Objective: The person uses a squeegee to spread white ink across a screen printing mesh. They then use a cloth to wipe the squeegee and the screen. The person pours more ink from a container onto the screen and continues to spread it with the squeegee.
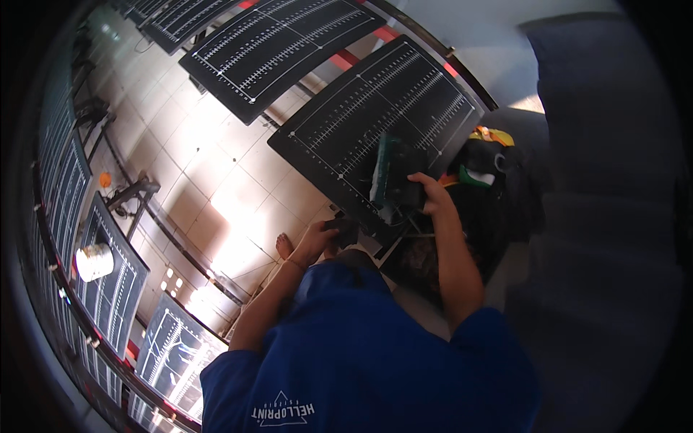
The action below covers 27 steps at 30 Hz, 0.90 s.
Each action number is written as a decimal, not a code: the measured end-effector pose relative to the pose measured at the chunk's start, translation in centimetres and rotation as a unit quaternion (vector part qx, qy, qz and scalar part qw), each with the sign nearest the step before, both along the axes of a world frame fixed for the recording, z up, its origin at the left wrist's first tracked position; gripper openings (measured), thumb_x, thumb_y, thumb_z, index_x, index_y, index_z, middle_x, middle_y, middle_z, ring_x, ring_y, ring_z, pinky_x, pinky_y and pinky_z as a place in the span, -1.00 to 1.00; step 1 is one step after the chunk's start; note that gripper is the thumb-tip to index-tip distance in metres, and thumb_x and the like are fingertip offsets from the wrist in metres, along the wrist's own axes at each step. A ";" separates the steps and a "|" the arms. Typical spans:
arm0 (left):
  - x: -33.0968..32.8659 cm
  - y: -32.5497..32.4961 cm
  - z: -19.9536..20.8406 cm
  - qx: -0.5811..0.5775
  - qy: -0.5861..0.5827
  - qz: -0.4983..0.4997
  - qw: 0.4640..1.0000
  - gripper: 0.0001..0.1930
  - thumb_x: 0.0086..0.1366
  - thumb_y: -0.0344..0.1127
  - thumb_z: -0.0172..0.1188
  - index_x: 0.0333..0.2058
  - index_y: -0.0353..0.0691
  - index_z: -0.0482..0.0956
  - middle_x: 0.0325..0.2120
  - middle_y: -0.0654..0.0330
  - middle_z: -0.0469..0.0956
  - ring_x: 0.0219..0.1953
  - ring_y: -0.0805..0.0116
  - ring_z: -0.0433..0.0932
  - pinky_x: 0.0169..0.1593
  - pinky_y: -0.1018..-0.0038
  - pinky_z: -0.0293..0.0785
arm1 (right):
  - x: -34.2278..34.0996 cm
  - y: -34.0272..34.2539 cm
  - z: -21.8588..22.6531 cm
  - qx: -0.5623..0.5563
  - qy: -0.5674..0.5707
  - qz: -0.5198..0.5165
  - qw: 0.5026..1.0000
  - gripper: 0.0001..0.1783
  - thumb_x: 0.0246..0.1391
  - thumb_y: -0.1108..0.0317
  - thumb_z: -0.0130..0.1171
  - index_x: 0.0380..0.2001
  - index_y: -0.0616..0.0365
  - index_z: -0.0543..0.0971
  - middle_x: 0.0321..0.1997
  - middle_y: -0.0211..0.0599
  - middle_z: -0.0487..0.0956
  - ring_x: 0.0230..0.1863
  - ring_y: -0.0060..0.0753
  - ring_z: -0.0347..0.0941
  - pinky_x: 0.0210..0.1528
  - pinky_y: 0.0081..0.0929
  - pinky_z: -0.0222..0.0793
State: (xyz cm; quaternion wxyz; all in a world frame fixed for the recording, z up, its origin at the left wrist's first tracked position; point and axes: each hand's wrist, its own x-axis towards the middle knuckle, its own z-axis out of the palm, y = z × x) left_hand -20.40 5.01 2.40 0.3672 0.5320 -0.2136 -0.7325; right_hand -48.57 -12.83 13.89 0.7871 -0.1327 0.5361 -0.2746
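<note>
My right hand (433,195) grips the near edge of a dark, blocky thing with a teal strip (382,169) along its left side; motion blurs its shape and I cannot tell its kind. It is over the near corner of a black printing board (375,108) with white ruler marks. Lower and to the left, beside the same board's near corner, my left hand (314,242) is closed round a small dark object (342,232). Its outline blends into the shadow.
Another ruled black board (281,54) lies farther off. More boards on a curved rail line the left, one bearing a white bucket (94,262). A dark heap with a yellow and orange item (493,136) is right of my right hand. Pale tiles (245,180) cover the floor.
</note>
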 end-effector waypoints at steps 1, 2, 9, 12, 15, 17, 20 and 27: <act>-0.1 0.1 1.0 0.010 -0.003 0.013 1.000 -0.68 0.31 -0.39 0.22 -0.05 -0.51 0.52 -0.16 0.05 0.62 -0.13 0.34 0.58 -0.05 0.46 0.50 | -0.3 0.1 -0.6 -0.009 -0.037 -0.019 0.999 -0.52 0.03 0.39 0.26 0.04 0.33 0.48 -0.06 -0.08 0.60 -0.05 -0.12 0.60 0.09 -0.17 0.55; -0.2 0.2 2.0 0.020 0.001 0.029 0.999 -0.68 0.31 -0.40 0.21 -0.04 -0.52 0.51 -0.16 0.04 0.61 -0.12 0.33 0.59 -0.03 0.45 0.51 | -0.6 0.0 -1.4 -0.017 -0.074 -0.038 0.996 -0.53 0.04 0.38 0.25 0.03 0.32 0.48 -0.08 -0.09 0.61 -0.05 -0.12 0.60 0.09 -0.17 0.56; -1.2 1.2 5.5 0.049 0.028 0.105 0.993 -0.69 0.34 -0.44 0.16 0.00 -0.51 0.47 -0.14 0.02 0.61 -0.11 0.28 0.61 0.00 0.44 0.55 | 2.2 -0.2 -3.4 -0.057 -0.412 -0.101 0.904 -0.59 0.18 0.28 0.14 0.06 0.22 0.52 0.02 -0.13 0.64 0.01 -0.17 0.63 0.03 -0.17 0.62; -0.7 3.6 3.8 0.017 0.062 0.159 0.985 -0.69 0.36 -0.38 0.16 -0.01 -0.47 0.48 -0.19 0.08 0.58 -0.14 0.31 0.58 -0.06 0.44 0.53 | 6.4 0.2 -2.2 -0.042 -0.479 -0.034 0.876 -0.58 0.20 0.22 0.13 0.07 0.18 0.52 0.00 -0.13 0.65 -0.04 -0.17 0.64 -0.05 -0.17 0.64; 1.3 7.0 3.4 -0.011 0.058 0.204 0.977 -0.70 0.36 -0.35 0.17 -0.02 -0.43 0.50 -0.20 0.10 0.58 -0.14 0.32 0.57 -0.07 0.43 0.51 | 13.6 2.1 2.4 -0.073 -0.456 0.073 0.884 -0.56 0.19 0.19 0.14 0.08 0.15 0.52 -0.01 -0.12 0.65 -0.07 -0.14 0.64 -0.06 -0.14 0.62; 3.2 10.4 4.6 -0.047 0.022 0.229 0.972 -0.70 0.35 -0.35 0.18 -0.02 -0.41 0.51 -0.18 0.10 0.58 -0.14 0.33 0.57 -0.07 0.42 0.51 | 19.0 4.4 4.0 -0.090 -0.415 0.138 0.895 -0.56 0.17 0.23 0.12 0.10 0.14 0.50 -0.02 -0.11 0.64 -0.05 -0.10 0.61 0.07 -0.03 0.54; 5.6 16.2 4.9 -0.133 -0.070 0.286 0.946 -0.68 0.30 -0.35 0.26 -0.04 -0.42 0.53 -0.19 0.09 0.61 -0.16 0.35 0.57 -0.11 0.41 0.51 | 27.5 9.2 7.0 -0.109 -0.295 0.289 0.904 -0.50 0.09 0.37 0.18 0.12 0.26 0.46 0.04 -0.16 0.61 0.01 -0.10 0.59 0.18 -0.03 0.46; 6.6 28.7 3.4 -0.082 -0.072 0.422 0.900 -0.59 0.24 -0.37 0.34 -0.01 -0.48 0.51 -0.22 0.05 0.63 -0.22 0.34 0.58 -0.13 0.44 0.51 | 48.3 35.9 11.1 -0.402 -0.117 0.705 0.573 -0.70 -0.02 0.40 0.27 -0.21 0.35 0.59 -0.33 -0.23 0.64 -0.28 -0.39 0.60 -0.20 -0.41 0.50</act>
